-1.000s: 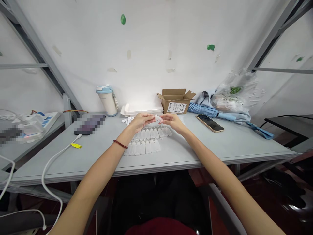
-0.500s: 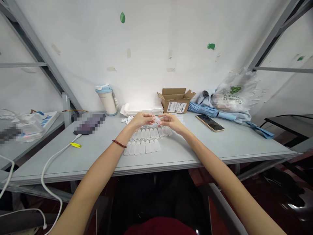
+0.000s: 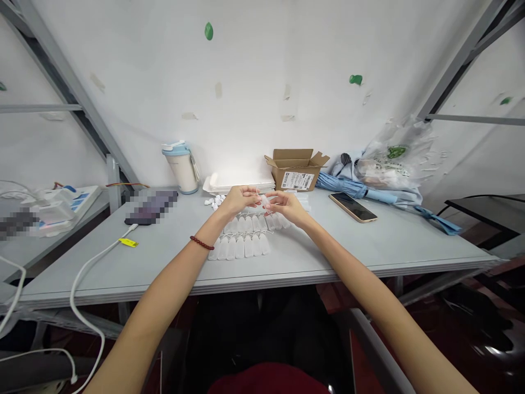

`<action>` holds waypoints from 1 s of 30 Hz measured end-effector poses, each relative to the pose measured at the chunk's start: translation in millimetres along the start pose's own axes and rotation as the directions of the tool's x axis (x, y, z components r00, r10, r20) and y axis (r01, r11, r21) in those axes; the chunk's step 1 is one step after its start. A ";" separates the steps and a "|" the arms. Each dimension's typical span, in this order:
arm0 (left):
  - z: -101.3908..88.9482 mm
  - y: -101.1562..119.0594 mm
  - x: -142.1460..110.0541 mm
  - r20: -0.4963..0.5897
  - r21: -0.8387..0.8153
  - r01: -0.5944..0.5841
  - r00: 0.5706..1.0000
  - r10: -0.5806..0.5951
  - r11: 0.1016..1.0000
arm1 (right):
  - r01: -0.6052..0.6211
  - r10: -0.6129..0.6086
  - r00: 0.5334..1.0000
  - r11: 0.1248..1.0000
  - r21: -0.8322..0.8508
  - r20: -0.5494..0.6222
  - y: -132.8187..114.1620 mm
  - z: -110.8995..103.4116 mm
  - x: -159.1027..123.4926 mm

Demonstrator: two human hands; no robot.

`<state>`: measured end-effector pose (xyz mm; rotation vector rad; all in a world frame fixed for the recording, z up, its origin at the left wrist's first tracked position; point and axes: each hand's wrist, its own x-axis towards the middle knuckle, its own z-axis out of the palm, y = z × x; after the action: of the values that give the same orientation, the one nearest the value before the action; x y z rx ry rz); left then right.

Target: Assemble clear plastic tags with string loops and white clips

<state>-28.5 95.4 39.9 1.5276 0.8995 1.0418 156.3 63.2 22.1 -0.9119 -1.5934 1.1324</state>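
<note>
Over the middle of the desk, my left hand (image 3: pixel 238 199) and my right hand (image 3: pixel 290 207) meet with fingertips nearly touching. Between them is a small translucent white bottle-like piece (image 3: pixel 265 201) with a thin white loop at its top. My left fingers pinch its upper end, while the right thumb and fingers close on its body. Just below, two rows of similar translucent pieces (image 3: pixel 240 249) lie side by side on the grey desk (image 3: pixel 311 257), with white loops at their tops. My hands partly hide the back row. Small white bits (image 3: pixel 214 202) form a pile behind my left wrist.
At the back stand a cream tumbler (image 3: pixel 182 171), a stack of white sheets (image 3: pixel 241 183) and an open cardboard box (image 3: pixel 296 171). To the right lie a phone (image 3: pixel 353 208), a blue umbrella (image 3: pixel 353 186) and a plastic bag (image 3: pixel 389 164). A white cable (image 3: pixel 82 273) hangs over the left edge.
The held piece has turned slightly between my fingertips, and my right fingers have shifted a little around it. The whole view has moved slightly; the desk items stay put.
</note>
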 end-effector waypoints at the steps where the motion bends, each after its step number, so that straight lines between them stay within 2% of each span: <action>1: 0.9 0.9 -0.6 -0.003 -0.009 0.000 1.000 0.000 1.000 | 0.001 -0.001 1.000 1.000 0.006 -0.007 -0.5 0.2 -0.4; 5: 4.3 2.3 -1.8 -0.010 -0.011 0.000 1.000 0.000 1.000 | 0.002 -0.002 1.000 1.000 0.014 -0.022 -0.2 0.4 -0.1; 8: 7.0 0.9 -0.6 -0.050 0.057 -0.032 0.998 0.034 0.998 | -0.001 0.001 0.999 1.000 -0.003 -0.043 2.3 0.3 1.7; 11: 9.1 -0.5 0.5 -0.109 0.186 -0.074 0.989 0.095 0.980 | 0.002 -0.003 0.998 1.000 -0.011 -0.066 3.9 0.4 2.9; 13: 9.9 -0.2 -0.5 -0.142 0.345 -0.146 0.968 0.205 0.927 | 0.000 -0.002 0.996 1.000 -0.020 -0.085 3.7 0.6 3.1; 15: 10.8 0.7 -3.0 -0.089 0.501 -0.254 0.936 0.341 0.827 | -0.009 0.006 0.995 1.000 -0.029 -0.102 3.1 0.8 2.9; 17: 12.0 1.4 -6.2 0.038 0.580 -0.371 0.902 0.431 0.725 | -0.012 0.009 0.995 1.000 -0.025 -0.103 2.8 0.9 2.6; 20: 14.3 0.1 -9.4 0.204 0.634 -0.498 0.846 0.493 0.592 | -0.007 0.007 0.995 1.000 -0.004 -0.097 3.3 0.6 2.7; 22: 15.5 -1.9 -10.0 0.266 0.661 -0.541 0.817 0.512 0.520 | -0.008 0.007 0.994 1.000 -0.006 -0.107 3.8 0.3 2.9; 24: 15.9 -3.7 -10.1 0.288 0.673 -0.554 0.806 0.516 0.490 | -0.011 0.009 0.993 1.000 -0.020 -0.120 3.9 0.1 3.0; 30: 15.8 -4.2 -11.0 0.305 0.695 -0.541 0.818 0.487 0.473 | -0.005 -0.002 0.989 0.999 -0.043 -0.147 3.5 0.7 2.2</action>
<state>-17.5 80.7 32.5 2.6855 0.8920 1.0603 155.2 66.1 19.2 -1.0016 -1.5021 1.0118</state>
